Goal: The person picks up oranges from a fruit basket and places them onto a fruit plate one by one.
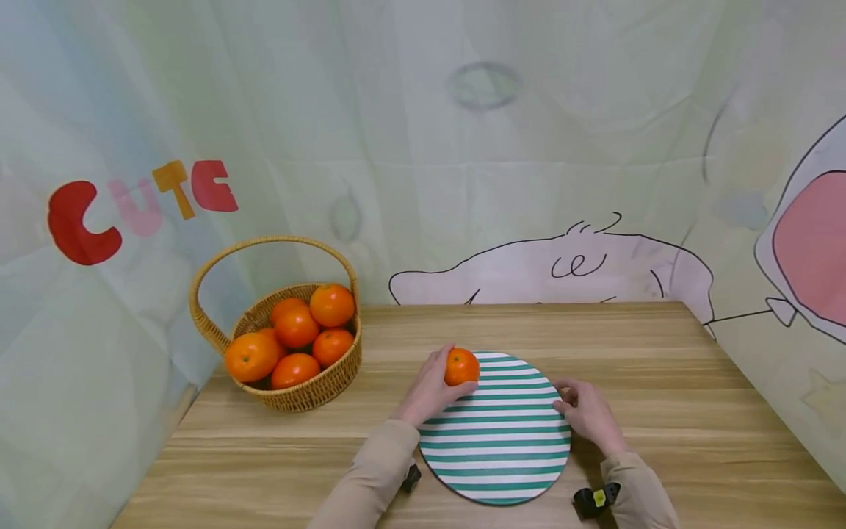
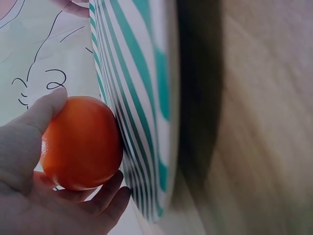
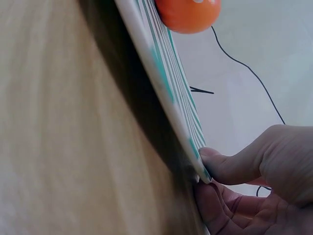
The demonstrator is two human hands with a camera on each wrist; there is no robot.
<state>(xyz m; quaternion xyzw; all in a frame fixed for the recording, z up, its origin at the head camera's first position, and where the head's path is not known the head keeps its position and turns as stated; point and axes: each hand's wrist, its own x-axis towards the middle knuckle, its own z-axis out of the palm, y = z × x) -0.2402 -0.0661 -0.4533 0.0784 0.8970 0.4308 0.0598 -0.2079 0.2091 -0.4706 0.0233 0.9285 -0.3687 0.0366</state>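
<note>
My left hand holds an orange, thumb on one side and fingers curled round the other. The fruit sits at the upper left part of a round board with green and white stripes. In the left wrist view the orange lies against the striped face. At the board's right edge is my right hand. Seen from the right wrist, its thumb lies on top of the rim and its fingers are curled below, pinching the edge. A dark shadow shows beneath the board's rim.
A wicker basket with a tall arched handle stands at the left of the wooden table, filled with several oranges. Behind the table hangs a printed curtain with a cartoon drawing. A small black device is on the right wrist.
</note>
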